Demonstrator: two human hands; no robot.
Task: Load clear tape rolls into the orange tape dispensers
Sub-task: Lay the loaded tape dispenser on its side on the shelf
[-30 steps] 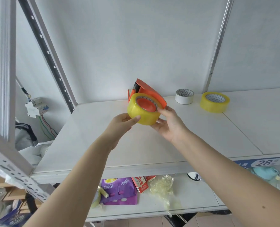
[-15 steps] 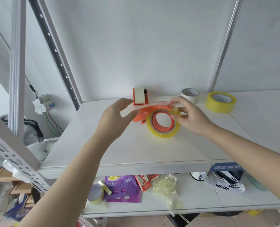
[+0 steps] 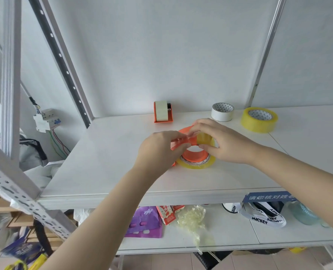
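Note:
An orange tape dispenser (image 3: 193, 154) lies on the white shelf (image 3: 107, 152) with a yellowish clear tape roll (image 3: 198, 164) fitted around its round hub. My left hand (image 3: 157, 149) grips the dispenser's orange arm from the left. My right hand (image 3: 220, 141) holds the top of the roll and the dispenser from the right. A second orange dispenser (image 3: 163, 112), holding a pale tape roll, stands upright by the back wall. One more yellowish clear roll (image 3: 259, 119) lies flat at the back right.
A white tape roll (image 3: 222, 111) sits at the back next to the yellowish one. Slanted metal rack posts (image 3: 11, 172) stand at the left. The lower shelf holds a purple bag (image 3: 145, 223), a red carton, crumpled film and a black-and-white strap.
The dispenser and roll came down from mid-air onto the shelf and now lie flat. Both hands have closed in over them. The view has tilted down.

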